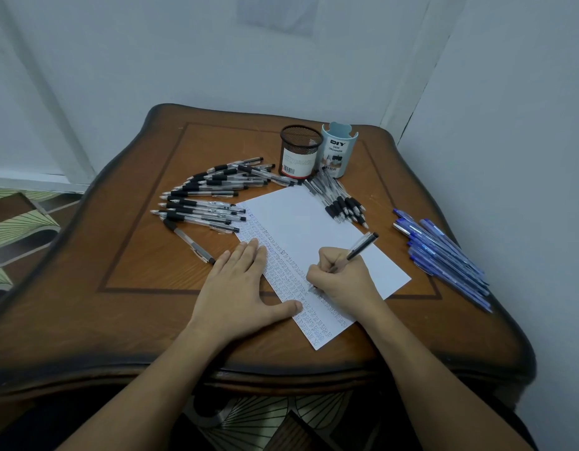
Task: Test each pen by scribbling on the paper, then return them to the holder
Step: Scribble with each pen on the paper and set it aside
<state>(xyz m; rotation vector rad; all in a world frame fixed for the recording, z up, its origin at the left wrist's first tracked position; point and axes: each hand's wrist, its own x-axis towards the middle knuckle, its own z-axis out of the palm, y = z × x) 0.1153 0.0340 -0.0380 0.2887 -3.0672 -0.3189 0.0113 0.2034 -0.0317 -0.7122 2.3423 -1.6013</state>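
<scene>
Fingers (327, 260) around pen (361, 247), tip near paper (314, 219) edge

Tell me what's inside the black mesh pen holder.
The black mesh pen holder shows no pens above its rim, and its visible interior looks empty. Its bottom is hidden by the wall and label. The pens lie loose on the table.

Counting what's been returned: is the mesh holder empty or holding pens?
Looks empty: no pen sticks out of the mesh holder; its bottom is hidden.

The right hand (342, 281) hides the pen (359, 250) tip, probably touching paper (314, 222).
</scene>
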